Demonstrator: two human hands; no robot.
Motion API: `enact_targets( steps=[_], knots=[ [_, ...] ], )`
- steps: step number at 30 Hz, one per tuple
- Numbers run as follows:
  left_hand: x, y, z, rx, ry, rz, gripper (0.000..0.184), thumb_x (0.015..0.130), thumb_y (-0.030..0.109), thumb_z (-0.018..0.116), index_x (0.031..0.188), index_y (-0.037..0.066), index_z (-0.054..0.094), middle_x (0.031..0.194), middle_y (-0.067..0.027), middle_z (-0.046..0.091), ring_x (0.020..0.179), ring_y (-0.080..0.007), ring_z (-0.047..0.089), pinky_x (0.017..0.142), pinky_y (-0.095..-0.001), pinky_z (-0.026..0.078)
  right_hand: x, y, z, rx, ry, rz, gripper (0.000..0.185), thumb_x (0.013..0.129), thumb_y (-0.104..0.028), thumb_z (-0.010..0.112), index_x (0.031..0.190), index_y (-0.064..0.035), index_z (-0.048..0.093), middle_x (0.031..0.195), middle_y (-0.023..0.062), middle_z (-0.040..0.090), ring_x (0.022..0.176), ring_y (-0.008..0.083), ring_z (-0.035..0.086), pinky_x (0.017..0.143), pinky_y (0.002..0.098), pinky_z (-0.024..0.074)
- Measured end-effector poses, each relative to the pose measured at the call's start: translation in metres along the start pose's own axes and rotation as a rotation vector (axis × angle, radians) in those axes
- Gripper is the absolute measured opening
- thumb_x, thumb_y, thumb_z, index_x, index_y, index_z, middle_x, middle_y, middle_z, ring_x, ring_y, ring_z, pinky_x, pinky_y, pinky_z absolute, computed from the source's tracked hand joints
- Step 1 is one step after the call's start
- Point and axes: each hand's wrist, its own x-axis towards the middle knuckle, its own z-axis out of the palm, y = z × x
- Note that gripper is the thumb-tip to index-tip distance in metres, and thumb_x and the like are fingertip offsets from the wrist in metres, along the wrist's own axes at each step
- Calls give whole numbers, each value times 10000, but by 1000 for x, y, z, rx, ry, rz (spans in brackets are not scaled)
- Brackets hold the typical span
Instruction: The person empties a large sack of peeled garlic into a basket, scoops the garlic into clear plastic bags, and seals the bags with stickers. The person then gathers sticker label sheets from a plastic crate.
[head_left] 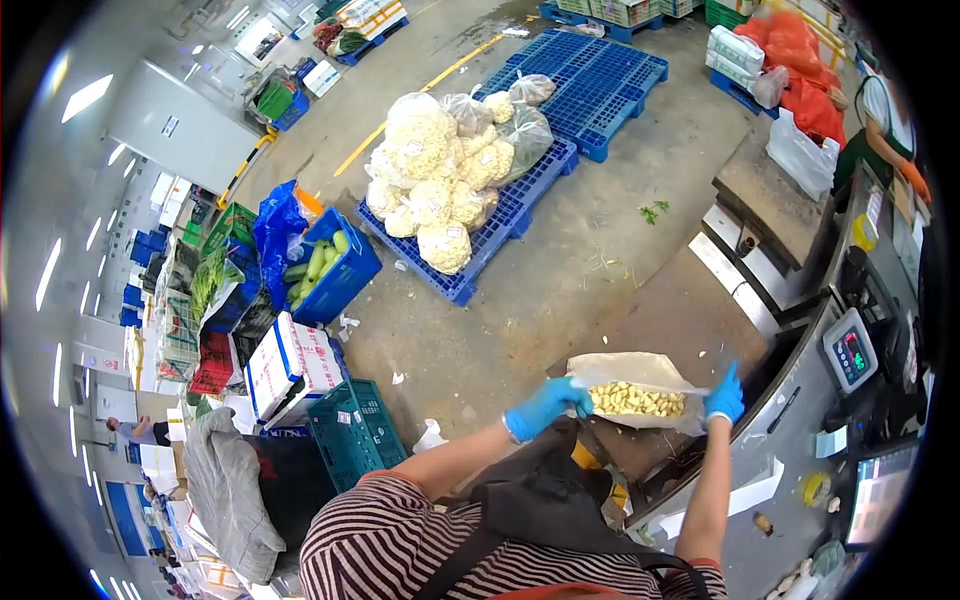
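A pale plastic bag (628,367) lies spread between my two hands, with many cream-yellow pieces that look like peeled garlic cloves (637,401) inside it. My left hand (548,408), in a blue glove, is closed on the bag's left edge. At the right corner of the bag, my right hand (725,396) in a matching glove pinches the plastic, one finger pointing upward. Beneath the bag is a brown, flat surface (670,315). The fingertips of both hands are partly hidden.
Bags of pale pieces (430,200) are heaped on a blue pallet (465,285). A digital scale (850,350) and a pen (784,410) lie on the right counter. A green crate (355,425) stands left, near a blue crate (350,275). Another person's orange-gloved hand (914,181) shows far right.
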Motion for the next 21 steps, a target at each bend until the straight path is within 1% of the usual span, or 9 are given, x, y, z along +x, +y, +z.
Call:
enact_targets(
  steps=[2,4,5,6,8,12,15,17,21],
  knots=[
    [4,-5,-18,-97,81,7,202,887,118,491,899,-6,650,878,-80,653,861,-166,606,835,-296,473,24,60,56,36,-113,-145,283,652,-166,684,885,-5,682,882,263,638,845,412,632,763,458,514],
    [11,-14,-29,-159,81,40,267,868,74,482,1068,-37,619,1070,-102,638,1042,-198,579,966,-316,425,-3,79,72,246,-196,-281,261,638,-212,710,757,19,689,752,250,649,693,381,651,651,436,513],
    [9,-6,-17,-83,54,59,298,872,88,489,1121,-36,596,1121,-106,620,1077,-201,561,993,-321,398,-38,61,38,635,-398,-142,254,675,-216,719,732,29,691,684,143,671,610,248,635,594,366,495],
    [7,11,4,-6,29,77,337,875,102,496,1174,-34,573,1171,-110,601,1113,-204,544,1020,-325,371,-63,48,26,1136,-592,-41,202,753,-196,681,740,5,696,693,49,654,641,138,595,617,290,478],
    [18,12,9,169,-126,70,443,857,87,519,1282,-36,516,1309,-111,533,1200,-210,498,1055,-332,342,-92,26,2,1798,-735,14,143,834,-137,589,871,-16,655,829,58,651,786,172,617,772,299,488],
    [24,2,57,169,-260,-46,471,867,10,476,1338,4,478,1264,-80,565,1122,-171,548,1028,-310,371,-127,-31,-73,1418,-534,-337,237,839,-98,562,1036,10,637,959,50,653,941,163,602,872,337,483],
    [27,-4,58,327,-99,-64,436,923,56,469,1356,7,452,1257,-66,562,1122,-169,531,1023,-309,370,-125,-26,-76,1257,-475,-572,371,856,-46,531,1216,30,583,1112,71,642,1068,168,582,939,315,460],
    [40,-17,63,342,-113,5,420,959,83,438,1374,21,422,1268,-76,547,1153,-178,502,1019,-317,374,-111,-28,-62,1322,-592,-330,439,819,17,425,1225,-5,594,1050,33,645,889,95,588,784,236,478],
    [82,-64,57,759,-247,179,550,933,58,439,1454,50,266,1456,-102,329,1213,-212,458,1026,-326,361,-87,-25,34,1643,-759,-36,276,849,-137,629,1091,-5,630,941,7,632,779,88,565,642,228,463]
  ],
)
